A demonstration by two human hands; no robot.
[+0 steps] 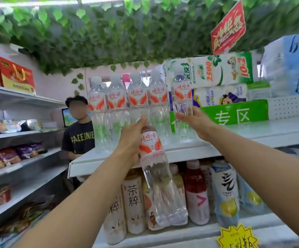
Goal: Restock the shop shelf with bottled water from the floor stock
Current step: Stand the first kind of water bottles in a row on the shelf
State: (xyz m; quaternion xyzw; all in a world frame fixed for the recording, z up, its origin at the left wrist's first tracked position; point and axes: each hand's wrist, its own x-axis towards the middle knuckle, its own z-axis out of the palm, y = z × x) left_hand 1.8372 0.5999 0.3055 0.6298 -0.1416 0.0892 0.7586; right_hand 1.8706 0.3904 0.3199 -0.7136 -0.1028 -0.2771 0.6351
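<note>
Left hand (130,138) grasps a spare bottle (155,172) near its neck, long axis tilted, base low before the shelf (234,138); beyond the row (127,104), right hand (195,122) clasps the upright end bottle (181,93), nearer the free space.

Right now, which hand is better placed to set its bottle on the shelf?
Right. The right hand holds its bottle upright beside the row, over the shelf; the left hand grips a tilted bottle hanging past the shelf edge.
</note>
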